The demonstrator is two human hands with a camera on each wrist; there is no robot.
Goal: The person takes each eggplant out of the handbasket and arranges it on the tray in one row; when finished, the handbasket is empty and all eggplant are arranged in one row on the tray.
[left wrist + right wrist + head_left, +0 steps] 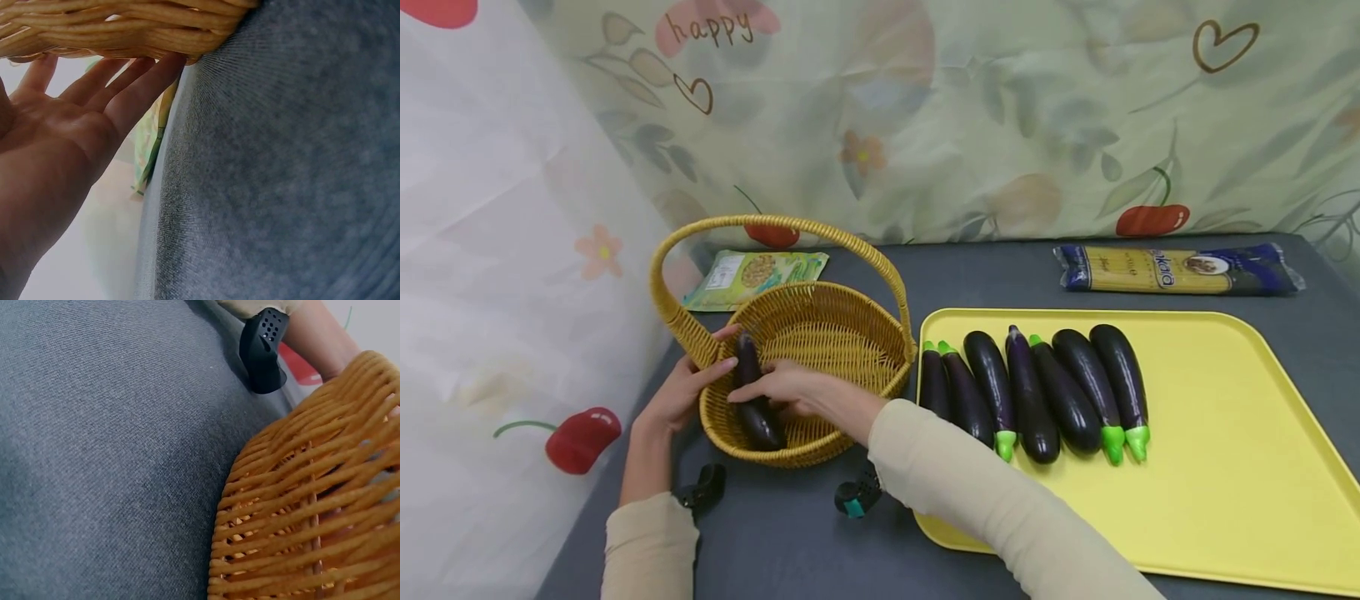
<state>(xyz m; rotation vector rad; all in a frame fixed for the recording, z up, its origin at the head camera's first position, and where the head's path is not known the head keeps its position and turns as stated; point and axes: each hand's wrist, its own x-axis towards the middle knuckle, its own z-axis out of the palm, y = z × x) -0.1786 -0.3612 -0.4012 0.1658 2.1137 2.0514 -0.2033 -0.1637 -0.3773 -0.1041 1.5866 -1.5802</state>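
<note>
A dark purple eggplant (752, 400) lies lengthwise at the left side inside a woven basket (850, 304) with a tall arched handle. My right hand (786, 389) reaches in over the basket's near right rim and grips the eggplant around its middle, the thumb across its top. At the left rim, my left hand (681, 392) holds the basket wall, its thumb pointing inward near the eggplant's upper end. In the left wrist view that hand's fingers (140, 90) lie along the outside of the weave. The basket wall (306, 512) hides my right hand in the right wrist view.
Right of the basket, a yellow tray (1225, 417) bears several eggplants (1030, 400) in a row. A pasta packet (1180, 269) lies behind it, and a green food bag (756, 279) behind the basket. Patterned curtains (962, 125) hang at the back and left.
</note>
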